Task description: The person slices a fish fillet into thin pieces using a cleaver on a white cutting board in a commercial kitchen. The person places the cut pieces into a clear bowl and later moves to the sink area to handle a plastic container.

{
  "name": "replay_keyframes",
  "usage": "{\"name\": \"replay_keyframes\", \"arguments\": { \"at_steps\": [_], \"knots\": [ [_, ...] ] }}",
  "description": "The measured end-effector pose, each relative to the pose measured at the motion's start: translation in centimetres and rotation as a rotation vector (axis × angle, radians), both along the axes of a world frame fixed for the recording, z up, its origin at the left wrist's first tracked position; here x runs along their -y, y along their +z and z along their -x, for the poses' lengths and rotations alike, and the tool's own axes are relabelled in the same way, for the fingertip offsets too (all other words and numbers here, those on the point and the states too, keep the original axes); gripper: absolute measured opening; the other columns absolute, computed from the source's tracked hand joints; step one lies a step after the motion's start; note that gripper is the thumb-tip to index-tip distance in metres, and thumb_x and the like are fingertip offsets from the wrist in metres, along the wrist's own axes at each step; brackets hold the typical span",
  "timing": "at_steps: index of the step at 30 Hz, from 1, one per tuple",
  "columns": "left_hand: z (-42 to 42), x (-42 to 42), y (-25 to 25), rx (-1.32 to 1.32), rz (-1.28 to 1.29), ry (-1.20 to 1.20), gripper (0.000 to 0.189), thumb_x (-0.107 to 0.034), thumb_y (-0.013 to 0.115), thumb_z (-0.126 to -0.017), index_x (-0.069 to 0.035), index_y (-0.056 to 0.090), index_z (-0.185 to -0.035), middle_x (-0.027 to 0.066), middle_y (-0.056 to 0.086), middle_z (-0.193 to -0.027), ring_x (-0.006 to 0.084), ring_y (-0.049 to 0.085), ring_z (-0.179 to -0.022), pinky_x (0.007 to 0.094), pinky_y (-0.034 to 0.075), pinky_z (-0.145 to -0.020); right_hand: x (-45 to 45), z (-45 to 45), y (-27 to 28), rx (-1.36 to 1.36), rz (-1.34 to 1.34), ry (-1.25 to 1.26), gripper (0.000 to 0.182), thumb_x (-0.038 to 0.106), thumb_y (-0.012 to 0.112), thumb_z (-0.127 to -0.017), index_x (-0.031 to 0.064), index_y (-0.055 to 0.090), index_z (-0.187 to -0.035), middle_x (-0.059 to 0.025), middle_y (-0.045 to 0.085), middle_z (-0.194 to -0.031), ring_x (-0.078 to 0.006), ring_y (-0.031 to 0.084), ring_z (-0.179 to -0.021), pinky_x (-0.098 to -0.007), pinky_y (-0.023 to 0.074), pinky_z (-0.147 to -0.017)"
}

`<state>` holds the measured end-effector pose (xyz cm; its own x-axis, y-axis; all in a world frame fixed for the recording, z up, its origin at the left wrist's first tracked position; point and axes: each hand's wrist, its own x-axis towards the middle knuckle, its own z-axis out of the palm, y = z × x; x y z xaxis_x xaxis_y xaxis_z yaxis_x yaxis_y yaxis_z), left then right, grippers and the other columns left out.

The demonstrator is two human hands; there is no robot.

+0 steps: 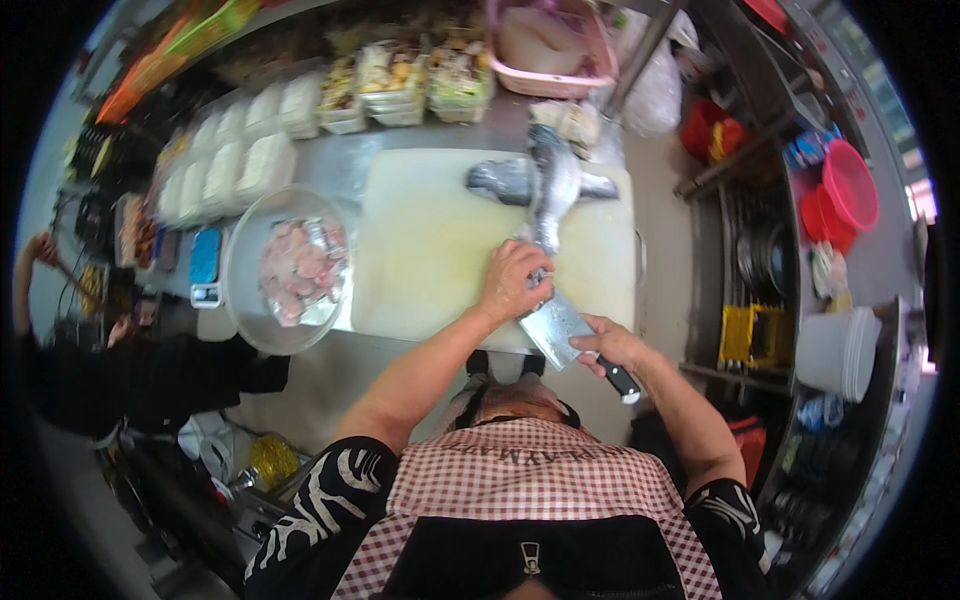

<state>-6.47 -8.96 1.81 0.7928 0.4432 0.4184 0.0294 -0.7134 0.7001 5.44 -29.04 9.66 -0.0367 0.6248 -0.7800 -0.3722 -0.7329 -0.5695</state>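
My right hand [611, 343] grips a cleaver [556, 330] where its black handle meets the wide metal blade. The blade slants up and left over the front edge of a white cutting board [435, 255]. At the blade's far end, my left hand [517, 283] has its fingers curled. Something small and grey shows by those fingertips, but I cannot make out what it is. Just beyond the left hand lies a silvery fish [553, 180], its narrow end towards me. It crosses over another dark-backed fish [501, 180] on the board.
A clear bowl of cut fish pieces [304, 262] stands left of the board, beside a small scale [206, 266]. Stacked food containers [390, 79] and a pink basket [551, 82] line the back. Another person [150, 375] works at far left. Shelving [750, 225] stands to the right.
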Motion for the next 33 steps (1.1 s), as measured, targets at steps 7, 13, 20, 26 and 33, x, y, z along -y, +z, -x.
{"name": "replay_keyframes", "arguments": {
  "at_steps": [7, 13, 20, 26, 33],
  "knots": [
    [10.4, -9.7, 14.9, 0.354, -0.321, 0.401, 0.026, -0.005, 0.074, -0.068, -0.010, 0.068, -0.093, 0.0070, 0.066, -0.099, 0.0293, 0.059, -0.099, 0.0415, 0.046, -0.089, -9.0, 6.5, 11.6, 0.242, -0.389, 0.199, 0.020, 0.014, 0.054, -0.099, 0.0046, 0.055, -0.117, 0.0009, 0.050, -0.066, -0.0082, 0.048, -0.047, -0.0240, 0.0424, -0.045],
    [19.7, -17.5, 10.6, -0.083, -0.601, 0.851, 0.035, -0.016, 0.079, -0.071, -0.010, 0.068, -0.104, 0.0085, 0.064, -0.115, 0.0338, 0.055, -0.113, 0.0481, 0.038, -0.102, -8.1, 6.1, 9.7, 0.313, -0.394, 0.124, 0.021, 0.015, 0.055, -0.099, 0.0044, 0.055, -0.117, 0.0007, 0.049, -0.066, -0.0085, 0.048, -0.047, -0.0237, 0.0425, -0.045],
    [2.0, -10.0, 3.7, 0.018, 0.321, 0.276, 0.038, -0.022, 0.081, -0.079, -0.006, 0.065, -0.110, 0.0115, 0.068, -0.096, 0.0273, 0.064, -0.088, 0.0394, 0.052, -0.083, 3.0, 3.2, 3.7, 0.385, -0.147, -0.506, 0.027, 0.010, 0.058, -0.096, 0.0012, 0.055, -0.122, -0.0023, 0.053, -0.069, -0.0118, 0.048, -0.048, -0.0285, 0.0448, -0.044],
    [-11.0, -4.6, -0.5, -0.257, 0.467, 0.385, 0.054, -0.032, 0.083, -0.079, 0.003, 0.063, -0.115, 0.0128, 0.071, -0.096, 0.0211, 0.067, -0.087, 0.0344, 0.054, -0.079, 10.2, 3.7, 2.5, 0.435, -0.137, -0.699, 0.022, 0.009, 0.059, -0.096, 0.0012, 0.055, -0.116, -0.0044, 0.054, -0.069, -0.0131, 0.050, -0.049, -0.0292, 0.0451, -0.043],
    [-15.9, -5.5, -1.7, 0.061, 1.559, 0.387, 0.034, -0.021, 0.072, -0.077, 0.001, 0.065, -0.101, 0.0162, 0.069, -0.098, 0.0313, 0.069, -0.086, 0.0417, 0.056, -0.074, 14.3, 4.2, 0.6, 0.341, -0.127, -0.801, 0.024, 0.009, 0.059, -0.097, 0.0008, 0.053, -0.119, -0.0050, 0.054, -0.069, -0.0139, 0.049, -0.049, -0.0300, 0.0454, -0.043]
  ]
}}
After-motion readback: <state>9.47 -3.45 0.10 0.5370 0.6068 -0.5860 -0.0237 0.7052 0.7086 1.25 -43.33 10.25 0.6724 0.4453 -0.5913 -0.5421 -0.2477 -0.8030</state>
